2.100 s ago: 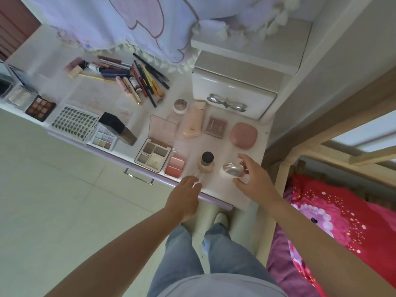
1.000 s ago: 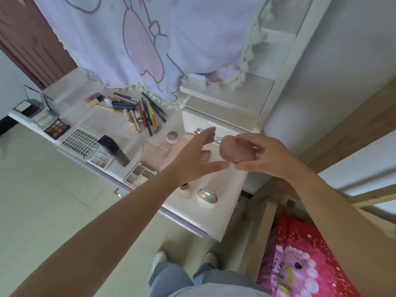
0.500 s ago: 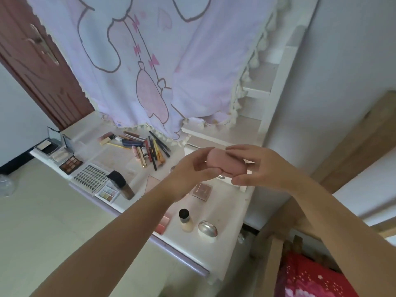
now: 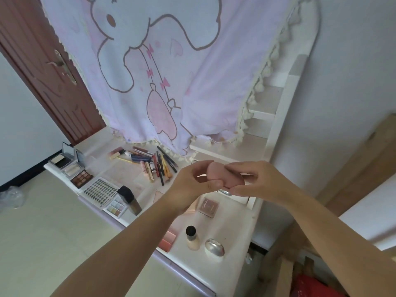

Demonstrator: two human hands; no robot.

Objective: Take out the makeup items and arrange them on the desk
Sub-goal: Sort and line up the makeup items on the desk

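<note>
— Pink case [image 4: 225, 176], pinched between left hand [image 4: 188, 185] and right hand [image 4: 257, 183] — raised above desk [image 4: 235, 221]?
— Likely gripped at both ends to pry open; fingers closed round it

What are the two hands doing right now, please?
Left hand: closed on the pink egg-shaped case, thumb and fingers pinching its left end.
Right hand: closed on the same case from the right.

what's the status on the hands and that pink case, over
Left hand and right hand both gripping rounded pink compact case, lifted above white desk. Nothing in the way.
</note>
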